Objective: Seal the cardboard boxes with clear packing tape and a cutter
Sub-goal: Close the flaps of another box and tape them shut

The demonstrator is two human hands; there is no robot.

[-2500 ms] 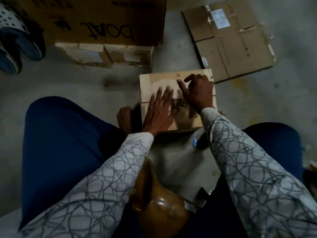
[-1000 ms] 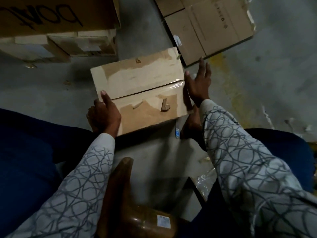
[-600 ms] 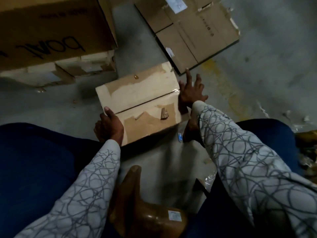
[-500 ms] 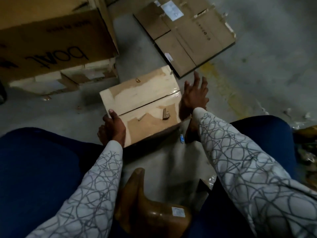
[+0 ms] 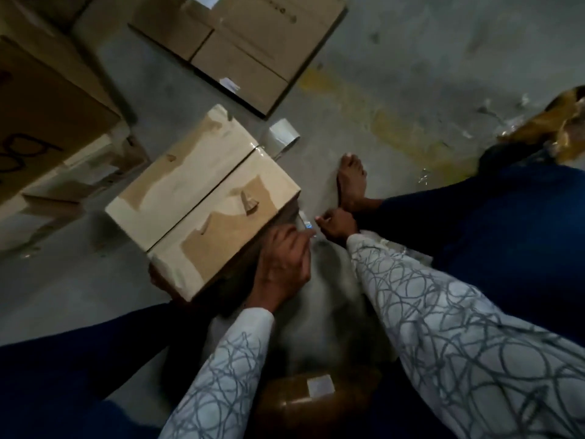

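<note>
My box (image 5: 202,198) sits on the floor (image 5: 395,58), taped along its middle. My left hand (image 5: 281,264) and right hand (image 5: 337,224) meet at the little cutter (image 5: 306,224) beside it; I cannot tell which holds it. Next, I think: cut near the tape roll (image 5: 281,136).

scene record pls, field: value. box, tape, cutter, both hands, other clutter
box: flaps shut, glossy tape at the seam's far end
tape roll: on floor past the box's far corner
cutter: small blue-white item, probably it, on floor by the box's right side
left hand: fingers at the cutter, blurred, grip unclear
right hand: curled beside the cutter, grip unclear
other: flat cardboard, big box
</note>
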